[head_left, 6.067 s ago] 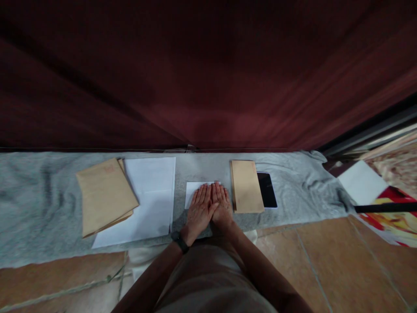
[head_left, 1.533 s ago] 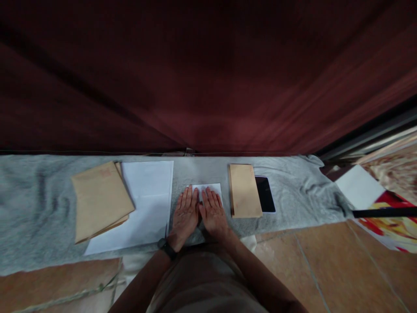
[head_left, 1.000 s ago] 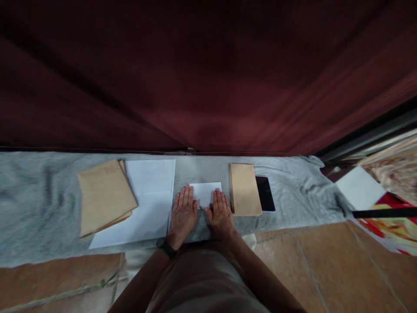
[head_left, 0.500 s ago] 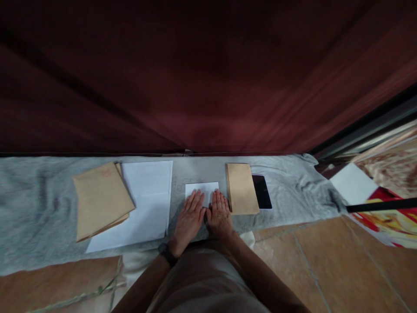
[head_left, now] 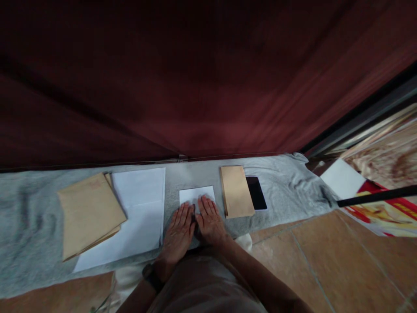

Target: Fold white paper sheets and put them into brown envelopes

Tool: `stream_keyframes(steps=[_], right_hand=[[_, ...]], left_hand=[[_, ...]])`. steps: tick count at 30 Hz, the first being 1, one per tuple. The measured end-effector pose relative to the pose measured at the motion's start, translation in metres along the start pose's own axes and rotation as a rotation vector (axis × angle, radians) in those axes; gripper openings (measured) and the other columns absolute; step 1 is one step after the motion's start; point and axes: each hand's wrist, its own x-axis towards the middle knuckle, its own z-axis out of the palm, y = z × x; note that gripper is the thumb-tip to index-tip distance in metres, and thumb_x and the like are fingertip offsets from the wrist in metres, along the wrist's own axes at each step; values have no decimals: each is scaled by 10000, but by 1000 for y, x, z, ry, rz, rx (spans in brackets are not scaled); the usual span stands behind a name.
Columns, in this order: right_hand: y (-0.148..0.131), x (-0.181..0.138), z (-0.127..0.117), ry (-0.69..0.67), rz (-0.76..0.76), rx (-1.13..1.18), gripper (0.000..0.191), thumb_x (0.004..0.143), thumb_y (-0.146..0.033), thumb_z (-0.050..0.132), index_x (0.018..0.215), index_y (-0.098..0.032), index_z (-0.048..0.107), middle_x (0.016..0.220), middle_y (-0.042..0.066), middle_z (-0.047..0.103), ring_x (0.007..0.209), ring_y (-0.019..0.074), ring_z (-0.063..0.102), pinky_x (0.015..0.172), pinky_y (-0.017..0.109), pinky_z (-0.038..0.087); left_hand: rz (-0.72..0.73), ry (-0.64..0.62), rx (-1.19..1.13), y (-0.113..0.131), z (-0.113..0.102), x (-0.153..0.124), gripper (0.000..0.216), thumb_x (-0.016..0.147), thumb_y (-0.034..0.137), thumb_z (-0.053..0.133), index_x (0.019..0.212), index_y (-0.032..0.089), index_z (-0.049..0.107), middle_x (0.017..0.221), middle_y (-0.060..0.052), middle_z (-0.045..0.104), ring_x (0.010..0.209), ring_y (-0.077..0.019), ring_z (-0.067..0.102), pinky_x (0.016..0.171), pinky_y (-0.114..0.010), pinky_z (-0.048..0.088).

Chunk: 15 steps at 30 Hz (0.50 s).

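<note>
- Small white paper (head_left: pixel 192 194): flat on grey cloth (head_left: pixel 195 174), between large white sheets (head_left: pixel 141 208) and narrow brown envelopes (head_left: pixel 237 193).
- Left hand (head_left: pixel 178 231): laid flat, fingers extended, on paper's lower left.
- Right hand (head_left: pixel 211 222): likewise flat, lower right.

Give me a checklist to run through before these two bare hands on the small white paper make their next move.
1. Bare left hand resting on the small white rectangular paper: ok.
2. Bare right hand resting on it too: ok.
3. Paper's near edge in sight: not ok, the hands hide most of it.
4. Tan rectangular paper envelopes apart from the right hand: ok, grey cloth shows between.
5. Black-screened rectangular device fully uncovered: not ok, those envelopes overlap it.
6. Paper's underside flat: cannot tell.
</note>
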Motion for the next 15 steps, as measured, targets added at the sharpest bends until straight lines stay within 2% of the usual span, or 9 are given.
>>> stream_keyframes(steps=[3, 5, 8, 11, 15], right_hand=[[-1, 1, -1, -20, -51, 12, 515, 1091, -330, 389, 1555, -114, 455, 1631, 120, 446, 1543, 231, 367, 1265, 452, 343], [1, -2, -2, -31, -44, -11, 556, 1089, -357, 406, 1575, -88, 413, 1640, 139, 426, 1549, 235, 355, 1270, 449, 335], [5, -9, -3, -49, 1, -52, 638, 1079, -389, 432, 1605, -42, 331, 1657, 182, 379, 1565, 261, 318, 1266, 458, 339], [7, -14, -4, -61, 53, -81, 684, 1072, -423, 445, 1607, -17, 313, 1663, 213, 351, 1570, 292, 301, 1261, 480, 340], [6, -15, -5, -62, 70, -75, 656, 1067, -392, 450, 1597, -22, 342, 1650, 215, 377, 1561, 293, 318, 1261, 492, 342]], left_hand=[[32, 12, -5, -1, -1, 1, 547, 1032, 257, 377, 1561, 153, 468, 1681, -141, 342, 1563, -296, 318, 1256, -509, 318], [24, 22, -1, -2, -2, -1, 543, 1038, 285, 388, 1564, 172, 469, 1683, -137, 340, 1561, -302, 320, 1251, -514, 321], [5, 25, 5, -3, 0, -7, 579, 1047, 323, 376, 1581, 104, 421, 1666, -175, 358, 1560, -307, 320, 1250, -506, 324], [-25, 21, 3, -4, 1, -8, 620, 1048, 340, 343, 1590, 39, 371, 1639, -205, 395, 1557, -309, 325, 1245, -517, 334], [-28, -9, 0, -1, -4, 8, 587, 1043, 318, 323, 1536, 28, 455, 1597, -219, 457, 1529, -307, 384, 1254, -522, 324]])
